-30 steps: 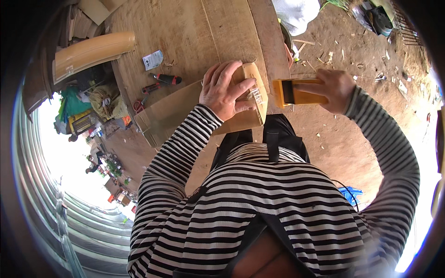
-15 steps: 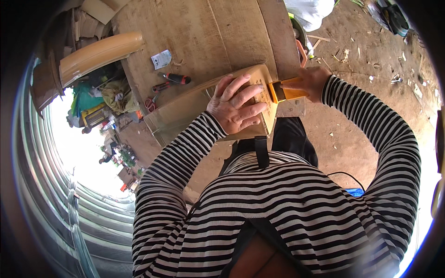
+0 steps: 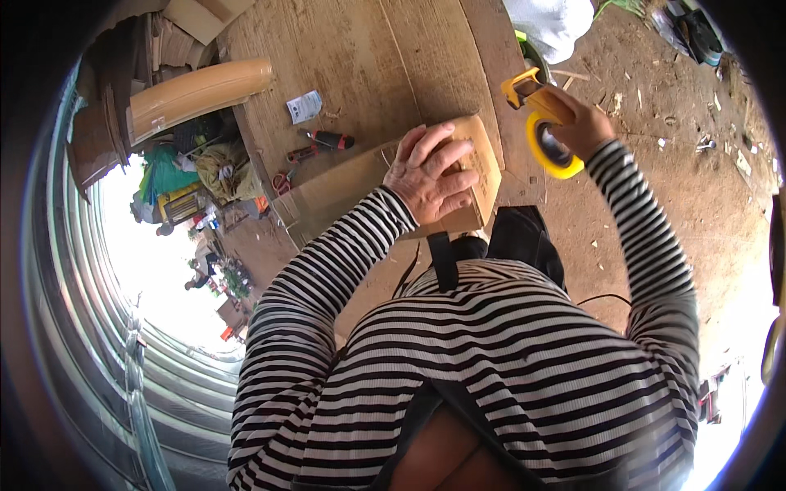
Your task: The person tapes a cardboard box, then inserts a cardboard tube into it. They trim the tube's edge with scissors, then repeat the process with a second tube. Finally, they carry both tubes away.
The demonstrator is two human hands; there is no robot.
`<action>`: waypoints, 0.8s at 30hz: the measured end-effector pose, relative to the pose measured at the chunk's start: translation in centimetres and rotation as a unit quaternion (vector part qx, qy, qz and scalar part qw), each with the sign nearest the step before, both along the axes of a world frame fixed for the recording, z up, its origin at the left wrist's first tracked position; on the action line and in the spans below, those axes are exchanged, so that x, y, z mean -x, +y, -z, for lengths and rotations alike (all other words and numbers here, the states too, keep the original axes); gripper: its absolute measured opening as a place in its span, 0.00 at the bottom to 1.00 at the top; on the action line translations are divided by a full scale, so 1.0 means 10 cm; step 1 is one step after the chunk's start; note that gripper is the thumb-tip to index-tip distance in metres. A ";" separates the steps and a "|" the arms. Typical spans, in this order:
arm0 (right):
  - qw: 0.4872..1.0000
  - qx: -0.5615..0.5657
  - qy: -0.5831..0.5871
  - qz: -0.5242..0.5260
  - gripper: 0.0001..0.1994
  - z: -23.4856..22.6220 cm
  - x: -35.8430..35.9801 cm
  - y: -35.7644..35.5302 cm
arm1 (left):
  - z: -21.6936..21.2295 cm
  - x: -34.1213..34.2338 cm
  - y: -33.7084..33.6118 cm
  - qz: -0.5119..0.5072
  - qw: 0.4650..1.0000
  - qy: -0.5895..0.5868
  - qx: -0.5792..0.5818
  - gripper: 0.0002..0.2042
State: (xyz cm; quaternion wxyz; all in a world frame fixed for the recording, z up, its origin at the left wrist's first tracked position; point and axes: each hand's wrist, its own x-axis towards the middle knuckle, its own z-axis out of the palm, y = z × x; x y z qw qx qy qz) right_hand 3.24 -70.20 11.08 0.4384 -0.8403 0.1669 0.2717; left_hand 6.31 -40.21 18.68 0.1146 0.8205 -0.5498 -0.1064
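A long brown cardboard box (image 3: 336,196) lies along the near edge of the wooden table (image 3: 352,57). My left hand (image 3: 430,176) rests on top of it near its right end, with the fingers spread. Off the table's right edge, my right hand (image 3: 588,129) is wrapped round a yellow tape dispenser (image 3: 537,146) with a roll of tape in it. The dispenser is apart from the box, up and to the right of it. The box's right end shows no hand or tool on it.
Behind the box lie a black-and-red handled tool (image 3: 332,140), red-handled scissors (image 3: 282,182) and a small white packet (image 3: 304,107). A curved cardboard piece (image 3: 201,94) juts over the left edge. A white bag (image 3: 554,29) stands at the far right, above the littered dirt floor.
My right hand has lifted the tape dispenser away from the box's right end, moving it up and right. My left hand stays on the box; the view has shifted slightly.
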 end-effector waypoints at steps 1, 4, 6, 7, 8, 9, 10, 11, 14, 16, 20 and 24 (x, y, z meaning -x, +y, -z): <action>0.980 -0.148 -0.028 0.128 0.30 0.27 0.15 0.06 | -0.01 -0.01 -0.01 -0.004 1.000 0.005 -0.003 0.17; 0.908 -0.270 -0.034 0.319 0.31 0.78 0.46 0.80 | -0.01 0.00 -0.03 -0.005 1.000 0.006 0.015 0.18; 0.827 -0.373 -0.016 0.420 0.32 0.96 0.43 0.84 | 0.01 0.00 0.00 -0.009 0.999 -0.003 0.031 0.22; 0.843 -0.323 -0.161 0.400 0.32 1.23 0.43 0.93 | -0.02 -0.04 -0.03 -0.004 1.000 -0.003 0.023 0.24; 0.879 -0.277 -0.175 0.348 0.34 1.17 0.38 0.91 | -0.04 -0.03 -0.02 -0.005 1.000 0.000 0.018 0.25; 0.880 -0.292 -0.180 0.328 0.35 1.00 0.31 0.87 | -0.02 -0.04 0.00 -0.028 1.000 0.007 0.005 0.30; 0.881 -0.308 -0.184 0.309 0.35 0.80 0.29 0.85 | -0.01 -0.01 0.06 -0.051 0.998 0.023 0.025 0.34; 0.867 -0.345 -0.197 0.302 0.35 0.65 0.29 0.80 | -0.02 -0.01 0.08 -0.071 0.996 -0.001 0.045 0.34; 0.890 -0.284 -0.261 0.244 0.35 0.05 0.33 0.59 | 0.01 0.05 0.37 -0.171 0.979 -0.081 0.079 0.38; 0.875 -0.258 -0.338 0.230 0.34 -0.22 0.42 0.47 | -0.16 0.11 0.86 -0.280 0.953 -0.109 -0.031 0.40; 0.866 -0.151 -0.464 0.108 0.33 -0.94 0.47 0.63 | -0.11 0.43 2.61 -0.581 0.790 -0.167 -0.103 0.51; 0.865 0.007 -0.491 -0.104 0.33 -1.39 0.38 1.21 | 0.31 0.54 3.64 -0.666 0.614 0.402 0.131 0.42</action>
